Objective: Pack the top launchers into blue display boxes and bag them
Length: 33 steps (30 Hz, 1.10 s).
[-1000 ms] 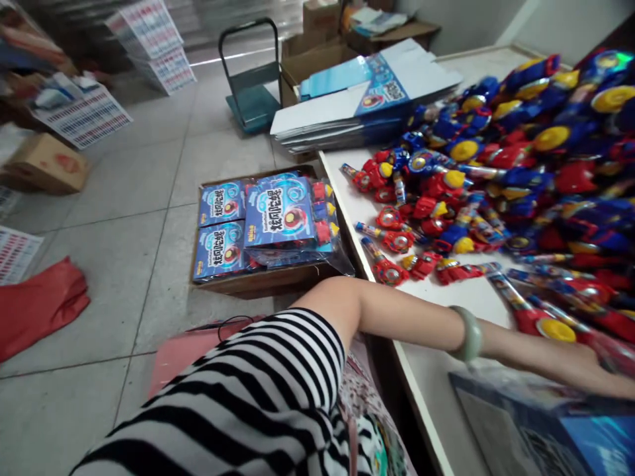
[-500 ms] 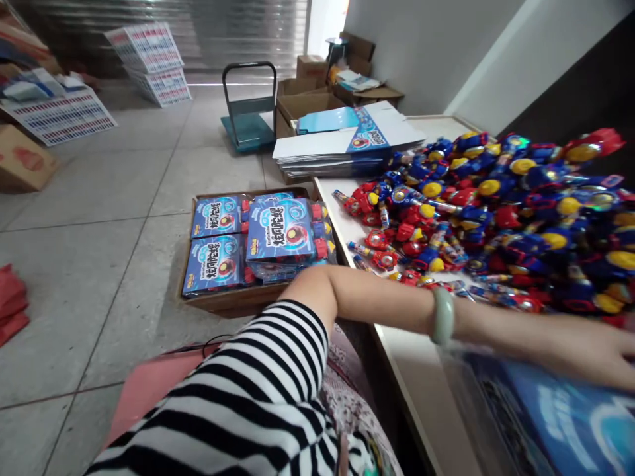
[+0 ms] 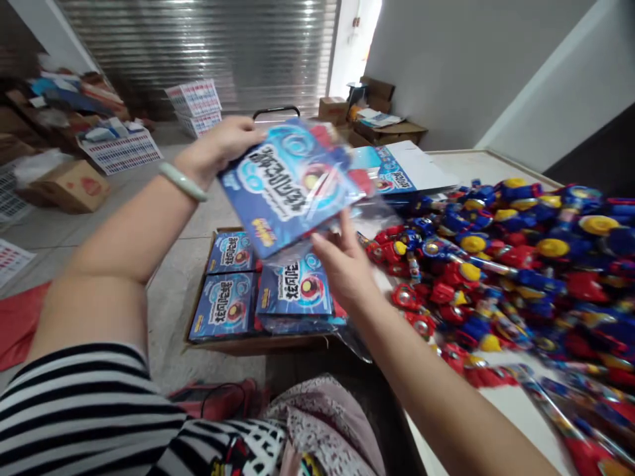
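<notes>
A blue toy box in clear plastic wrap (image 3: 285, 188) is held up, tilted, above an open carton. My left hand (image 3: 223, 147), with a pale green bangle at the wrist, grips its upper left edge. At the lower right edge, my right hand (image 3: 344, 261) holds the same box between thumb and fingers. Red toy parts show at the box's far side, blurred. Below, the cardboard carton (image 3: 278, 345) contains several similar blue packs (image 3: 223, 304), laid face up.
A table on the right bears a heap of red, blue and yellow toys (image 3: 476, 258). Flat white box blanks (image 3: 421, 165) lie at its far end. Cartons (image 3: 74, 185) and printed crates (image 3: 196, 99) stand on the tiled floor, before a metal shutter (image 3: 208, 46).
My left arm has swung from the table on the right to above the carton. A wrapped toy box is now up in both hands, and my right hand has come into view.
</notes>
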Each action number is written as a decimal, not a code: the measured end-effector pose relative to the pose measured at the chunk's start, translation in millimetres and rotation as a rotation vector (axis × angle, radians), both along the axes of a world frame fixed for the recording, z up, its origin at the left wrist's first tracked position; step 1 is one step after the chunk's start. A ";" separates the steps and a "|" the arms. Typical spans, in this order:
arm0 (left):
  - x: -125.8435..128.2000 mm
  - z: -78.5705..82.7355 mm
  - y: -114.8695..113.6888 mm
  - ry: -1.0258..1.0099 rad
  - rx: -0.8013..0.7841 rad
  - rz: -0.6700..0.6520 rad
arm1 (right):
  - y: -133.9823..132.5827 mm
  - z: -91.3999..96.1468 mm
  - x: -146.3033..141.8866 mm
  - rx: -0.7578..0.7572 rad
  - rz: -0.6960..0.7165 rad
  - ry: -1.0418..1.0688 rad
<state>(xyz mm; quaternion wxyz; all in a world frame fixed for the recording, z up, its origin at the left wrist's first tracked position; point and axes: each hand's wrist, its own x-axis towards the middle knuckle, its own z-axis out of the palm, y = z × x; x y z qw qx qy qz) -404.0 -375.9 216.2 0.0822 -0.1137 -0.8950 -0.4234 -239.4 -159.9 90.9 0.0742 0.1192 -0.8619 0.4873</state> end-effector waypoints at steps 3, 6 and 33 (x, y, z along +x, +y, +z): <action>-42.0 -20.6 -60.8 -0.011 -0.178 0.149 | -49.5 -17.1 -50.8 -0.604 0.160 -0.373; -81.8 -44.3 -94.5 -0.075 -0.279 0.119 | -81.6 -41.9 -77.3 -1.001 0.277 -0.662; -182.8 -278.2 -33.8 -0.289 -0.107 -0.120 | 103.8 -150.5 -301.9 1.120 -0.079 0.173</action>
